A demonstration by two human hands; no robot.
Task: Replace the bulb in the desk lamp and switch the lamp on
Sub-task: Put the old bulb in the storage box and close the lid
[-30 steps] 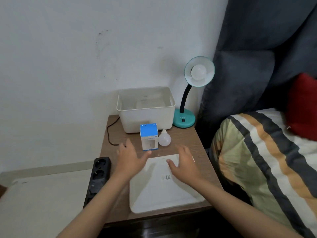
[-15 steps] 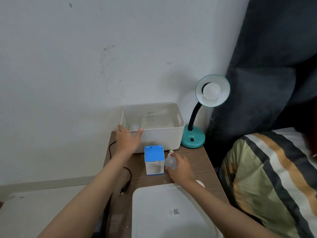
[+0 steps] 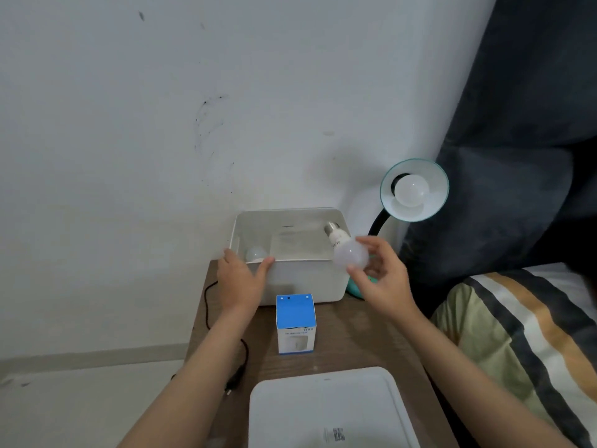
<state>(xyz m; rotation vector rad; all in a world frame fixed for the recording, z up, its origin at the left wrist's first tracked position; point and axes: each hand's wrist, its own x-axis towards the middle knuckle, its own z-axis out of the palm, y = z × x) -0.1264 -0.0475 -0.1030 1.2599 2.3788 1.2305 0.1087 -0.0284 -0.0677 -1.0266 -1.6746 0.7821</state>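
Since half a second ago the right hand point(image 3: 381, 279) has lifted the loose bulb point(image 3: 347, 253) off the worktop point(image 3: 355, 337) from beside the blue box point(image 3: 295, 323); the bulb now hangs in the air over the right end of the white bin point(image 3: 290, 279), screw cap pointing up and away, its globe pinched between thumb and fingertips; the left hand point(image 3: 240, 279) stays where it was, fingers spread flat against the bin's front left corner, gripping nothing; a second earlier both hands rested on the white lid point(image 3: 326, 409) at the near edge. As I judge it, the task has barely begun; the lamp point(image 3: 414, 189) carries a bulb in its shade, unlit; another bulb point(image 3: 255, 253) lies inside the bin; the lamp's plug point(image 3: 233, 381) lies loose on the worktop; unscrewing, fitting, plugging in and switching on all remain.
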